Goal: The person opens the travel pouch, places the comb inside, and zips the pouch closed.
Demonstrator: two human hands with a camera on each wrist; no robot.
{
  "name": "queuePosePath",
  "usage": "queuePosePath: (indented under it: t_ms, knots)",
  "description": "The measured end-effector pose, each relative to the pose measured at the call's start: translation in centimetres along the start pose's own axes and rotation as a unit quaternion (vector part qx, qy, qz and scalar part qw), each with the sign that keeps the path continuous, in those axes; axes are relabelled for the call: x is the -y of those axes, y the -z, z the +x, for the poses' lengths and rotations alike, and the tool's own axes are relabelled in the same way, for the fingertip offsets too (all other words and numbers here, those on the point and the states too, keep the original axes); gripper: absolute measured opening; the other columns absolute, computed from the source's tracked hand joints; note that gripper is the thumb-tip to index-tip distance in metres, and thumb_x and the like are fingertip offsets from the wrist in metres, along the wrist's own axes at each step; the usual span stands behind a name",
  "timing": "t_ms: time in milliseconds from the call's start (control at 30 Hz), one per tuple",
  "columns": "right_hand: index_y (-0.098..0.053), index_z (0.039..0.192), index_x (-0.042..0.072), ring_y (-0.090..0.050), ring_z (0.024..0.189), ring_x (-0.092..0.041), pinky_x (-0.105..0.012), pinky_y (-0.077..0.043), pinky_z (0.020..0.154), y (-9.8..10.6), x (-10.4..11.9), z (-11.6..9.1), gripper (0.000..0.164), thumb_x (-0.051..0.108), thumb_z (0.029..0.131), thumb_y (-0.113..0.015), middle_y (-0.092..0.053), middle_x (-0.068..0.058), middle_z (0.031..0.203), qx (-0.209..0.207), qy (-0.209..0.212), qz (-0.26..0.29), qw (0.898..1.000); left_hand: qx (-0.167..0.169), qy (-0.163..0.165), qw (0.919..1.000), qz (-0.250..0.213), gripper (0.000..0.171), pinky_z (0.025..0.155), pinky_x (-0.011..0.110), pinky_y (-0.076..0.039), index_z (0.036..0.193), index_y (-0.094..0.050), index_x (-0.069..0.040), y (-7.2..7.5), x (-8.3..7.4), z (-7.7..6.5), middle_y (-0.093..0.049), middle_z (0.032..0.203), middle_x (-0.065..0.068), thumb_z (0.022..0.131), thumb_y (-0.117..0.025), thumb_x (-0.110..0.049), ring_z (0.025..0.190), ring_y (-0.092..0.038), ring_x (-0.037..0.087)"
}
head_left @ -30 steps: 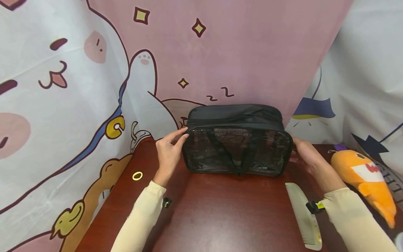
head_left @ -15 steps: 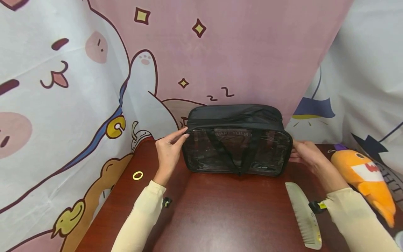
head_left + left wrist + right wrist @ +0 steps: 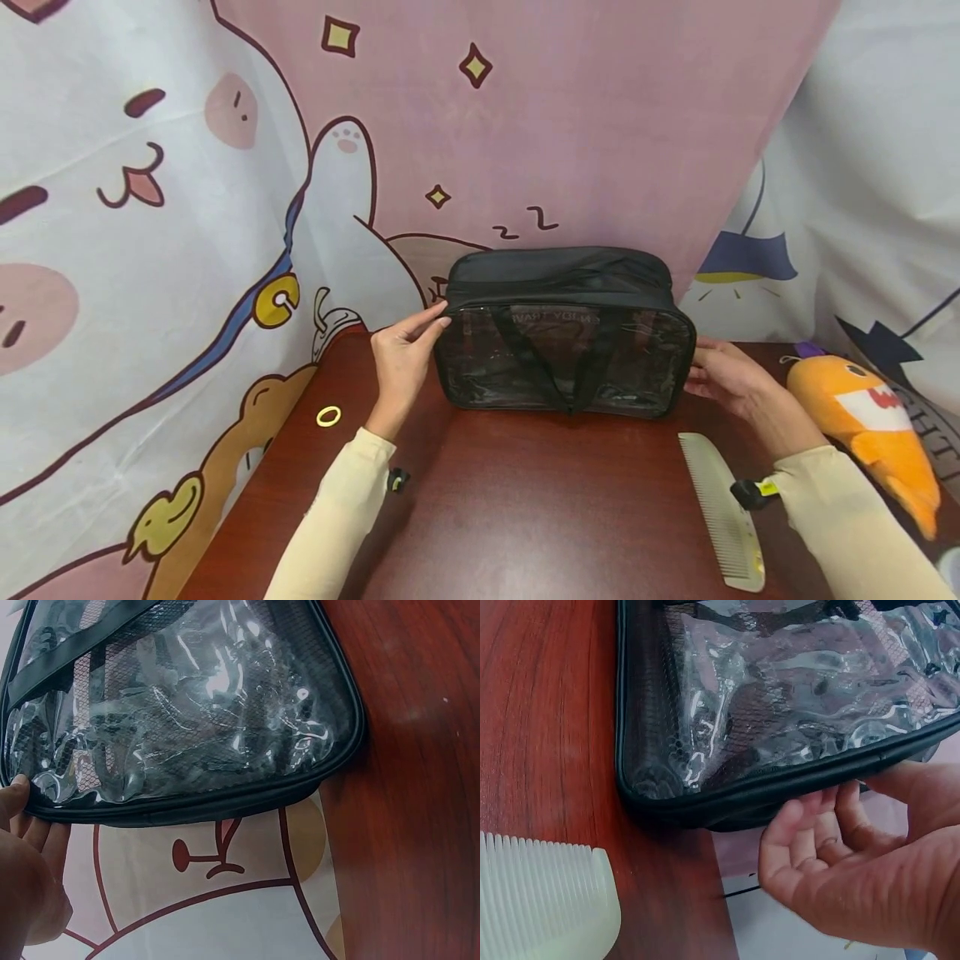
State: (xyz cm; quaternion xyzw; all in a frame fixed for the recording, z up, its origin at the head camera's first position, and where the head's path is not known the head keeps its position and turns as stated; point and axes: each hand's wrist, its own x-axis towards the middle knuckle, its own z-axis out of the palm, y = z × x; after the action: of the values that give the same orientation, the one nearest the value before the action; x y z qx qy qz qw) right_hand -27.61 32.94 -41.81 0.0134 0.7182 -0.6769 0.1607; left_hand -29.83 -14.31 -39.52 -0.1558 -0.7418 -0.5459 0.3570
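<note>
A black travel bag with a clear front panel and hanging black straps stands upright at the back of the table. My left hand pinches its upper left corner; in the left wrist view the thumb lies at the piped edge with the fingers behind. My right hand is at the bag's right side. The right wrist view shows that hand with loosely bent fingers right at the side below the piping, the thumb tip hidden behind the edge. Through the clear panel, mesh and wrinkled plastic show.
A pale green comb lies on the reddish-brown table by my right forearm. An orange plush shark is at the right edge. On the left lies a small yellow ring. A cartoon-printed cloth hangs behind the bag.
My right hand has shifted slightly at the bag's side, and more of its fingers now show. The left hand and the bag stay practically where they were.
</note>
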Motion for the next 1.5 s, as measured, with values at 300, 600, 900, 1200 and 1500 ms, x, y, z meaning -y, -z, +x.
queuePosePath:
  t_ms: [300,600,900,1200,1500]
  knots:
    - [-0.068,0.088,0.023,-0.063,0.072,-0.006,-0.023,-0.057,0.071,1.4,1.1,-0.3,0.030,0.017,0.112,-0.052,-0.063,0.010,0.077,-0.003,0.012,0.033,0.999,-0.004,-0.004,1.0000,-0.006,0.022,0.061,0.012,-0.048,0.113,-0.084,-0.027,0.0,0.1,-0.1,-0.083,0.107,-0.002,0.092,-0.085,-0.027,0.087,-0.081,0.013]
    - [-0.074,0.097,0.023,-0.065,0.077,-0.007,-0.022,-0.058,0.071,2.5,4.0,-1.3,0.029,0.019,0.113,-0.050,-0.067,0.010,0.084,0.003,0.047,-0.006,0.999,-0.013,-0.004,0.9999,-0.004,0.022,0.061,0.011,-0.047,0.112,-0.085,-0.022,-0.5,-0.1,-0.1,-0.083,0.104,0.003,0.090,-0.086,-0.019,0.087,-0.081,0.013]
    - [-0.072,0.092,0.021,-0.060,0.074,-0.007,-0.023,-0.055,0.068,1.1,7.6,-1.0,0.033,0.025,0.113,-0.047,-0.061,0.013,0.080,-0.063,0.147,-0.155,0.975,-0.013,0.001,0.9998,-0.016,0.022,0.072,0.007,-0.053,0.112,-0.083,-0.004,-0.5,-2.5,-0.3,-0.082,0.105,0.015,0.091,-0.083,-0.004,0.090,-0.082,0.027]
    - [-0.074,0.096,0.016,-0.060,0.074,-0.007,-0.025,-0.056,0.069,-0.9,10.6,-0.4,0.033,0.029,0.113,-0.050,-0.064,0.011,0.080,-0.059,0.162,-0.149,0.974,-0.017,0.002,0.9996,-0.021,0.022,0.077,0.009,-0.057,0.112,-0.084,-0.005,-0.3,-2.4,-0.4,-0.082,0.105,0.014,0.090,-0.083,-0.005,0.091,-0.082,0.029]
    - [-0.075,0.098,0.010,-0.058,0.070,-0.007,-0.028,-0.050,0.060,-2.8,13.9,0.2,0.038,0.033,0.113,-0.050,-0.064,0.008,0.079,-0.044,0.144,-0.181,0.972,-0.022,0.012,0.9993,-0.027,0.022,0.079,0.012,-0.059,0.111,-0.085,-0.012,-0.7,0.0,-0.3,-0.082,0.106,0.011,0.090,-0.085,-0.008,0.092,-0.082,0.022]
